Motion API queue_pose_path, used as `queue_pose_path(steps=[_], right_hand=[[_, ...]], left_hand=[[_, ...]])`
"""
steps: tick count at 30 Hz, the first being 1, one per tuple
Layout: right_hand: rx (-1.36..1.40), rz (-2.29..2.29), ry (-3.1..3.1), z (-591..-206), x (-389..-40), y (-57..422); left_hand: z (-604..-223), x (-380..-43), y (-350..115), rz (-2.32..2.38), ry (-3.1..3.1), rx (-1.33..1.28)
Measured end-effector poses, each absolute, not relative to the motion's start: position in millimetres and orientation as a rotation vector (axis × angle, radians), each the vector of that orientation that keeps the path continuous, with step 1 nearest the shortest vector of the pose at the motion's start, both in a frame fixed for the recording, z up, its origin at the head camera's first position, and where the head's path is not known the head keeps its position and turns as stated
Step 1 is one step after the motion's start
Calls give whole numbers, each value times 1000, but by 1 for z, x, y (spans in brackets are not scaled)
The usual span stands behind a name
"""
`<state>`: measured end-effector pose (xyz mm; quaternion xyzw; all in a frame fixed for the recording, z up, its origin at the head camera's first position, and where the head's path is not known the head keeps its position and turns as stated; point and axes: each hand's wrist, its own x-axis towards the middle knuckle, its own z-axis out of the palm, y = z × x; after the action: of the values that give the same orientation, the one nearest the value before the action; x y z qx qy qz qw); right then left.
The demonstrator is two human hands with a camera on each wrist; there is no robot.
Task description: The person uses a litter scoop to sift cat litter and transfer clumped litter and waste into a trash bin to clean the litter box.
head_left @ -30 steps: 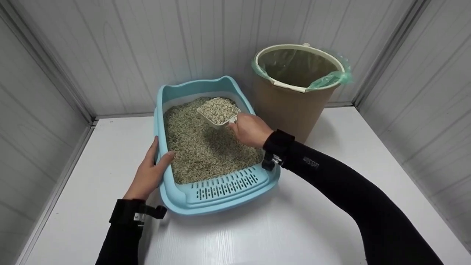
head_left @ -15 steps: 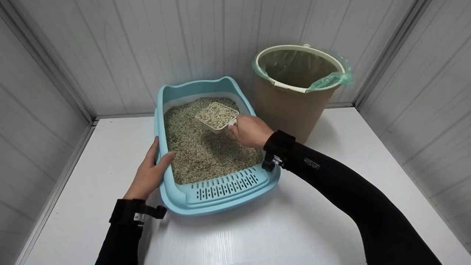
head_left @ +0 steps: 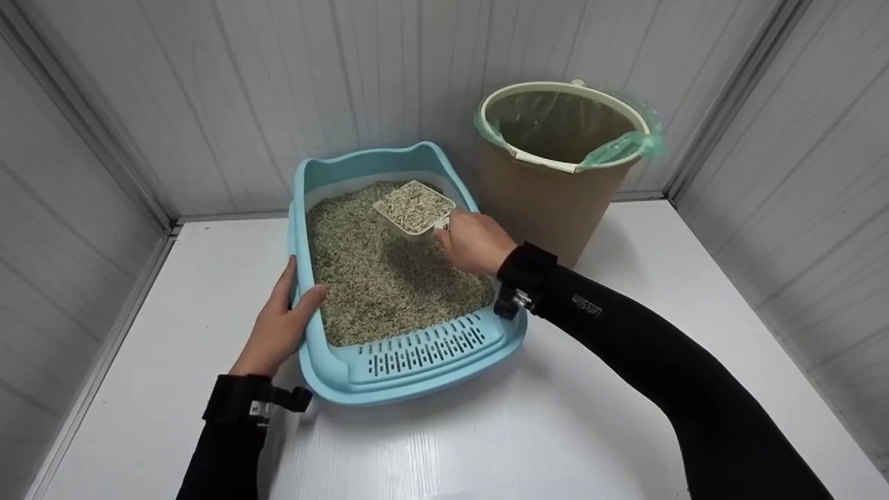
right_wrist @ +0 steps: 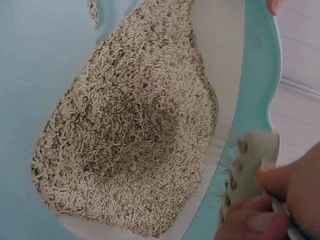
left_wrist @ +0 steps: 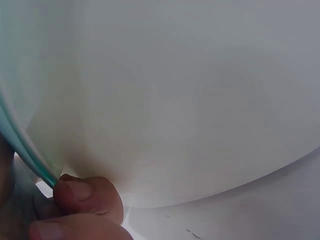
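Note:
My right hand point(head_left: 476, 242) grips the handle of a white litter scoop point(head_left: 404, 230), held above the litter and filled with pale pellets point(head_left: 418, 207). In the right wrist view the slotted side of the scoop point(right_wrist: 262, 145) shows, with blurred streaks at its slots. Below lies a bed of tan pellet litter point(head_left: 389, 292) inside a light blue litter box point(head_left: 410, 396). At the box's left side my left hand point(head_left: 278, 330) holds the wall, thumb over the rim and fingers outside. Fingertips point(left_wrist: 90, 197) curl at the box's edge in the left wrist view.
A brown bin point(head_left: 549, 208) with a cream rim and green bag liner point(head_left: 621, 149) stands right of the box, against the back. Grey panel walls point(head_left: 278, 83) enclose the white table point(head_left: 444, 458) at the back and both sides.
The scoop dipped slightly toward me, then came back up and away. Its heap of pellets looks flatter than a second ago. The left hand stays on the box.

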<state>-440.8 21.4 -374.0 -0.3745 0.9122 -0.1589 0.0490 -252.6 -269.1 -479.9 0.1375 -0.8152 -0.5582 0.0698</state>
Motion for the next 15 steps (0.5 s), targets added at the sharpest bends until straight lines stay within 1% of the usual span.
queue_pose_path(steps=[9,15], right_hand=[[-1089,-509,2810,-371,-443,20],[-1093,-505,2785,-370,-442,21]], left_hand=[[-477,-252,-270,-1700,-2450,427],[-477,-251,-270,-1687,-2450,386]])
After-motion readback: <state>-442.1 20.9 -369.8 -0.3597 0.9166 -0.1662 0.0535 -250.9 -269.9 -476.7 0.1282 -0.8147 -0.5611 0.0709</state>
